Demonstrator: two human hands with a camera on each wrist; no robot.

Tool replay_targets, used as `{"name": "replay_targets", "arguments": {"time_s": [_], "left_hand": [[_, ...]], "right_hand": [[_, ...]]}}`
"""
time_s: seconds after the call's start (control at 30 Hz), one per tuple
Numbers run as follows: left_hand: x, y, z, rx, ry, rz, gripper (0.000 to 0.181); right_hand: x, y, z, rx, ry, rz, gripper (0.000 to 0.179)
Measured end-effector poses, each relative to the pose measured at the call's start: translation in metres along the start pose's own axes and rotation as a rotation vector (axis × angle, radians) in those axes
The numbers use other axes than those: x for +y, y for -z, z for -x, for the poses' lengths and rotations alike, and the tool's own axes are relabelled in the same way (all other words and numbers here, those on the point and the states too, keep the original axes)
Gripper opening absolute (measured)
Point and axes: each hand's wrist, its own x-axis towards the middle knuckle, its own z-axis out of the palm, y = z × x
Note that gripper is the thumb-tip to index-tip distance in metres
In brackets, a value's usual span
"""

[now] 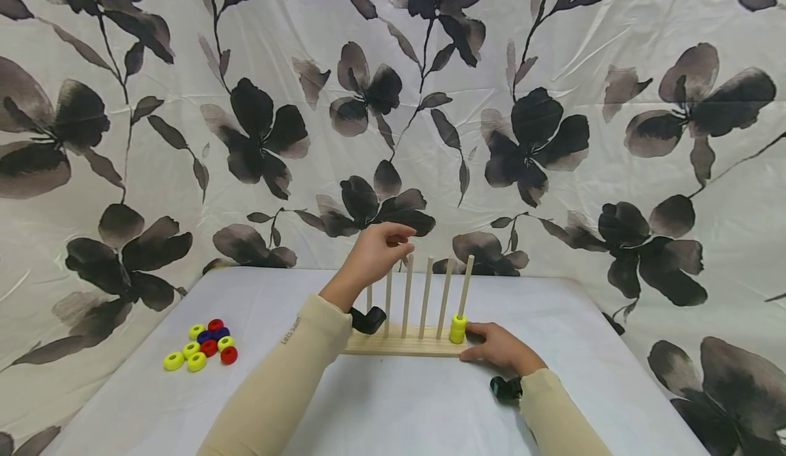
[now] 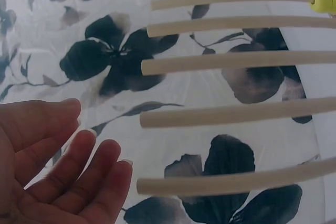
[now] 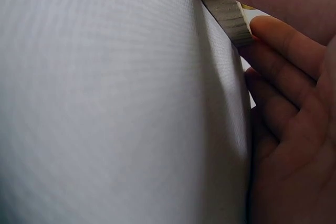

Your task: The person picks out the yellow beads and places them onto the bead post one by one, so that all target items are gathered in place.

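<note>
A wooden peg rack [image 1: 402, 349] with several upright pegs stands on the table. Yellow rings [image 1: 457, 329] are stacked at the foot of its rightmost peg. My left hand [image 1: 379, 254] is raised by the peg tops toward the rack's left side, fingers loosely bent and holding nothing. In the left wrist view its fingertips [image 2: 123, 169] lie close to the tip of the nearest peg [image 2: 173, 186]. My right hand [image 1: 500, 348] grips the right end of the rack, thumb at the front edge. The right wrist view shows fingers at the base's end [image 3: 231, 22].
Loose yellow rings [image 1: 174, 361], red rings [image 1: 228, 355] and dark blue rings [image 1: 205, 336] lie grouped at the left of the white-covered table [image 1: 381, 415]. A floral curtain [image 1: 393, 135] hangs behind it.
</note>
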Motion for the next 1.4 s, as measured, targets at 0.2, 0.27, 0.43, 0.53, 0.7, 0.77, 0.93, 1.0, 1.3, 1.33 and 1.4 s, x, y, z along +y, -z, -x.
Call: {"name": "replay_targets", "arguments": {"time_s": [0.2,0.27,0.43,0.53,0.7,0.77,0.93,1.0,1.3,1.33,1.4], "left_hand": [[-0.007,0.013,0.008,0.012,0.016,0.004,0.028],[-0.011,0.017,0.011,0.017,0.02,0.01,0.029],[-0.021,0.027,0.017,0.033,0.045,0.013,0.031],[-0.026,0.033,0.021,0.042,0.058,0.003,0.032],[-0.032,0.043,0.028,0.069,0.067,-0.002,0.031],[-0.035,0.047,0.03,0.079,0.064,-0.009,0.032],[-0.041,0.057,0.037,0.09,0.079,-0.018,0.035],[-0.043,0.061,0.041,0.091,0.097,-0.014,0.035],[-0.055,0.078,0.052,0.121,0.131,-0.035,0.036],[-0.057,0.08,0.054,0.124,0.132,-0.039,0.036],[-0.061,0.084,0.057,0.128,0.141,-0.045,0.037]], "right_hand": [[-0.001,-0.001,0.001,0.004,-0.011,-0.001,0.083],[-0.001,-0.001,0.001,0.005,-0.012,-0.003,0.084],[-0.002,-0.001,0.001,0.01,-0.007,-0.001,0.083],[-0.003,-0.001,0.002,0.008,-0.01,-0.005,0.082],[-0.003,0.0,0.002,0.009,-0.009,-0.005,0.083],[-0.002,0.0,0.002,0.011,-0.007,0.0,0.083],[-0.001,-0.001,0.003,0.013,-0.004,0.002,0.084],[-0.001,-0.001,0.003,0.014,-0.004,0.004,0.084],[0.0,-0.001,0.001,0.006,0.013,-0.016,0.083],[0.001,-0.001,0.001,0.005,0.019,-0.02,0.083],[0.002,-0.001,0.0,0.005,0.031,-0.027,0.082]]}}
